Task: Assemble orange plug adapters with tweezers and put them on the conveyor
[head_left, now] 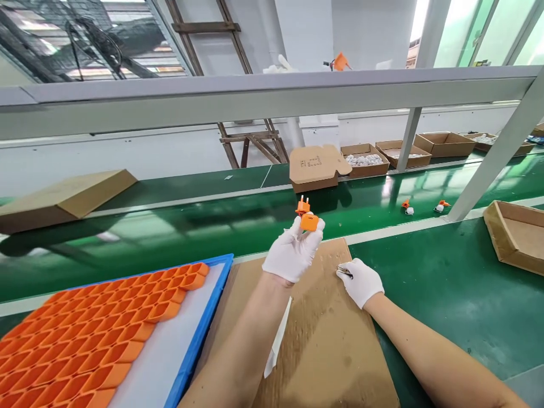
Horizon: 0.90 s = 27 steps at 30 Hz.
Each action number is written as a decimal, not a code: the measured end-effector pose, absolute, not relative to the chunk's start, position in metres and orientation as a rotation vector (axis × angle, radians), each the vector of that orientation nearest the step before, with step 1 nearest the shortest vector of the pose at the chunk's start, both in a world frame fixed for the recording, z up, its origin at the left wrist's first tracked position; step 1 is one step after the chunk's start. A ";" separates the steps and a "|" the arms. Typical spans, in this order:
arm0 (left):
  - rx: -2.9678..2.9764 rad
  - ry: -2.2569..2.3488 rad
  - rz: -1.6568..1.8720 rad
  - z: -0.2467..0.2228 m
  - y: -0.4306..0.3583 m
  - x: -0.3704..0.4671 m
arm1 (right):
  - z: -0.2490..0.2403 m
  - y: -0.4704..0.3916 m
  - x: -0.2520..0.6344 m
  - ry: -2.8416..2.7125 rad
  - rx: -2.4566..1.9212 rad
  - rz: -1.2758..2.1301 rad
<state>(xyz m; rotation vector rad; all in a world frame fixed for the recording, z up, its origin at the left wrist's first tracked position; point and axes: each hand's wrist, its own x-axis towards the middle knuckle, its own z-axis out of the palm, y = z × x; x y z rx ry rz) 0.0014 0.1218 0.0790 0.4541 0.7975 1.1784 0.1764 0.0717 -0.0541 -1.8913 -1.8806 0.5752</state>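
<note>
My left hand [293, 249], in a white glove, is raised over the cardboard sheet [327, 345]. Its fingers are closed on an orange power plug [302, 205] with two pins pointing up; a rounded orange housing [309, 221] sits at the fingertips beside it. To the right, my gloved right hand [361, 281] rests low over the cardboard's right edge, closed on tweezers [345, 271] whose slim metal tips point left. The palm side of the right hand is hidden. A white strip [278, 340] lies on the cardboard, partly behind my left forearm.
At left, a blue-rimmed tray [199, 334] holds rows of orange shells [106, 328]. Beyond runs a green conveyor [238, 218] with two small orange-and-white pieces [407, 207]. Cardboard boxes [363, 161] stand along the back. A metal beam [255, 96] crosses above; a slanted post [493, 147] stands right.
</note>
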 end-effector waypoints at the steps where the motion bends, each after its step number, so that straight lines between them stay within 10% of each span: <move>1: 0.408 0.778 1.179 0.083 0.118 0.002 | -0.054 0.072 0.176 -1.880 -1.894 0.572; 27: 0.998 1.747 1.357 -0.039 0.274 -0.084 | -0.058 0.075 0.171 -1.817 -1.930 0.562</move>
